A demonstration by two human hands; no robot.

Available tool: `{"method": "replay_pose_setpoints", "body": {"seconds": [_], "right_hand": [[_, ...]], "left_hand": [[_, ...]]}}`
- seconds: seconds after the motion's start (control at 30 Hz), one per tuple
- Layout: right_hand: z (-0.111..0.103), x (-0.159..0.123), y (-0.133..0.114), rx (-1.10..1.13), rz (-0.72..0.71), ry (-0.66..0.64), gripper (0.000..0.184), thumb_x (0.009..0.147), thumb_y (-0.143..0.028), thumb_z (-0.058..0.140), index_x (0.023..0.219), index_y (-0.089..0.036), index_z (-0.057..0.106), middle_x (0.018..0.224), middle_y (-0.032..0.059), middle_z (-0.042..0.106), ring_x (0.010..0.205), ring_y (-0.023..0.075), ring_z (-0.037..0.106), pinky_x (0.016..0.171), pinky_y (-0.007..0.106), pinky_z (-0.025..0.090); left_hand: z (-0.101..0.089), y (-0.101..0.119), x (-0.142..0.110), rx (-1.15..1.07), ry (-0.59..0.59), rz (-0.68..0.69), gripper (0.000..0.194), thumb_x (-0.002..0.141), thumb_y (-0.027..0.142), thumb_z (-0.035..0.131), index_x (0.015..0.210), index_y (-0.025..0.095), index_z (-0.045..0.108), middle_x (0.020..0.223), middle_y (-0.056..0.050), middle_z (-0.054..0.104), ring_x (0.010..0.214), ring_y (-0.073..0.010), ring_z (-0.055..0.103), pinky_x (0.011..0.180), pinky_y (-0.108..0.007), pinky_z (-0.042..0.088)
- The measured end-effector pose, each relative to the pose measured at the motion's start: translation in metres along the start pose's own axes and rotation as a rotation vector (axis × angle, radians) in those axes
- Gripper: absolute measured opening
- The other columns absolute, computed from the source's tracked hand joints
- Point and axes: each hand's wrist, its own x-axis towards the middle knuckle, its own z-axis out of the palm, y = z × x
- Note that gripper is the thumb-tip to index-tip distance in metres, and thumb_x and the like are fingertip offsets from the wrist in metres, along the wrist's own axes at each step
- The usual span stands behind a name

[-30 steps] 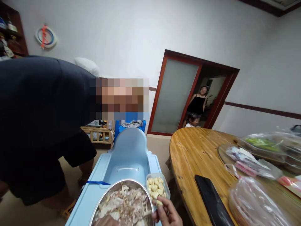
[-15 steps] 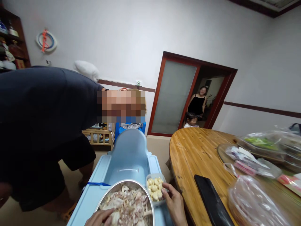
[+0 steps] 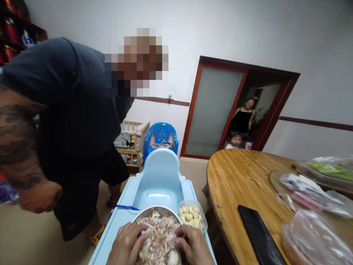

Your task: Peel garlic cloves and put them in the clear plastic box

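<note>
Steel shows as a thin rim around the round bowl (image 3: 143, 217) at the bottom edge of the view, heaped with pale papery garlic skins (image 3: 161, 232). Both of the person's hands lie in that heap: the left hand (image 3: 127, 244) with fingers curled into the skins on the near left, the right hand (image 3: 193, 246) with fingertips pressed in on the near right. Whether either hand actually closes on anything under the skins cannot be told.

Just beside the bowl's right rim, touching or nearly so, stands a small clear plastic tub (image 3: 202, 215) of peeled cloves (image 3: 191, 216). Bowl and tub sit on the tray of a pale blue child's chair (image 3: 160, 176); the tub is close to the tray's right edge, with little bare tray left there.

To the right, across a narrow gap, runs the curved edge of a wooden table (image 3: 234, 176). A dark phone (image 3: 257, 235) lies near that edge, and clear plastic bags (image 3: 314, 235) crowd the far right.

On the left a person in dark clothes (image 3: 71, 121) bends close, a hand (image 3: 41, 197) hanging low. Open floor lies behind, toward a blue plastic chair (image 3: 161, 134) and a doorway (image 3: 248, 110) where two more people stand.

No writing is legible.
</note>
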Motion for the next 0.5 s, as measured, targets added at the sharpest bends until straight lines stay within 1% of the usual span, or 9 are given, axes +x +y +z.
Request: {"method": "replay_pose_setpoints", "body": {"seconds": [0.07, 0.13, 0.2, 0.27, 0.33, 0.4, 0.47, 0.5], "right_hand": [[0.002, 0.003, -0.001, -0.12, 0.001, -0.027, 0.02, 0.073, -0.008, 0.053, 0.08, -0.019, 0.068, 0.077, 0.0039, 0.072, 0.078, 0.0189, 0.064, 0.069, 0.023, 0.043], [0.005, 0.006, -0.001, -0.186, -0.007, -0.037, 0.022, 0.074, -0.007, 0.051, 0.083, -0.019, 0.067, 0.08, 0.0051, 0.071, 0.079, 0.0195, 0.064, 0.069, 0.024, 0.043], [0.007, 0.008, -0.001, -0.211, -0.016, -0.038, 0.023, 0.077, -0.007, 0.049, 0.086, -0.019, 0.067, 0.083, 0.007, 0.071, 0.081, 0.0209, 0.064, 0.069, 0.025, 0.043], [0.009, 0.009, -0.001, -0.239, -0.038, -0.032, 0.027, 0.08, -0.008, 0.046, 0.094, -0.02, 0.066, 0.09, 0.0084, 0.07, 0.085, 0.0214, 0.064, 0.072, 0.025, 0.043], [0.014, 0.009, 0.002, -0.28, -0.122, -0.024, 0.033, 0.081, -0.008, 0.046, 0.106, -0.024, 0.062, 0.1, 0.0083, 0.067, 0.091, 0.0206, 0.062, 0.076, 0.025, 0.043], [0.021, 0.008, 0.008, -0.332, -0.256, -0.028, 0.036, 0.081, -0.012, 0.05, 0.111, -0.029, 0.058, 0.106, 0.0055, 0.064, 0.093, 0.0197, 0.06, 0.077, 0.023, 0.043], [0.03, 0.007, 0.014, -0.38, -0.352, -0.05, 0.023, 0.08, -0.021, 0.056, 0.1, -0.032, 0.062, 0.102, 0.0017, 0.065, 0.09, 0.0192, 0.059, 0.073, 0.021, 0.043], [0.034, 0.007, 0.017, -0.406, -0.373, -0.058, 0.016, 0.08, -0.026, 0.057, 0.093, -0.032, 0.064, 0.1, 0.0006, 0.065, 0.089, 0.0193, 0.059, 0.071, 0.021, 0.043]], "left_hand": [[0.003, 0.007, 0.008, -0.025, -0.045, 0.014, 0.017, 0.087, 0.029, 0.051, 0.09, 0.024, 0.067, 0.085, -0.005, 0.071, 0.081, -0.0232, 0.064, 0.074, -0.035, 0.05], [0.006, 0.014, 0.015, -0.04, -0.075, 0.045, 0.015, 0.084, 0.022, 0.053, 0.09, 0.023, 0.067, 0.087, -0.005, 0.07, 0.084, -0.0239, 0.063, 0.077, -0.037, 0.048], [0.01, 0.018, 0.022, -0.037, -0.093, 0.063, 0.019, 0.08, 0.014, 0.054, 0.091, 0.022, 0.067, 0.09, -0.006, 0.069, 0.087, -0.0244, 0.062, 0.08, -0.038, 0.046], [0.012, 0.021, 0.027, -0.016, -0.111, 0.043, 0.022, 0.079, 0.01, 0.052, 0.091, 0.021, 0.067, 0.09, -0.007, 0.068, 0.088, -0.0248, 0.061, 0.08, -0.039, 0.045], [0.012, 0.02, 0.031, 0.016, -0.137, -0.007, 0.024, 0.08, 0.009, 0.05, 0.092, 0.02, 0.067, 0.09, -0.007, 0.068, 0.089, -0.0249, 0.06, 0.08, -0.038, 0.044], [0.011, 0.017, 0.033, 0.055, -0.184, -0.065, 0.024, 0.082, 0.01, 0.048, 0.091, 0.021, 0.068, 0.092, -0.007, 0.068, 0.089, -0.025, 0.059, 0.08, -0.038, 0.042], [0.012, 0.011, 0.031, 0.088, -0.24, -0.104, 0.023, 0.082, 0.013, 0.048, 0.089, 0.021, 0.068, 0.092, -0.006, 0.068, 0.089, -0.0248, 0.057, 0.079, -0.036, 0.04], [0.013, 0.007, 0.029, 0.099, -0.266, -0.115, 0.021, 0.083, 0.015, 0.048, 0.087, 0.022, 0.068, 0.092, -0.005, 0.068, 0.089, -0.0244, 0.057, 0.079, -0.035, 0.039]]}}
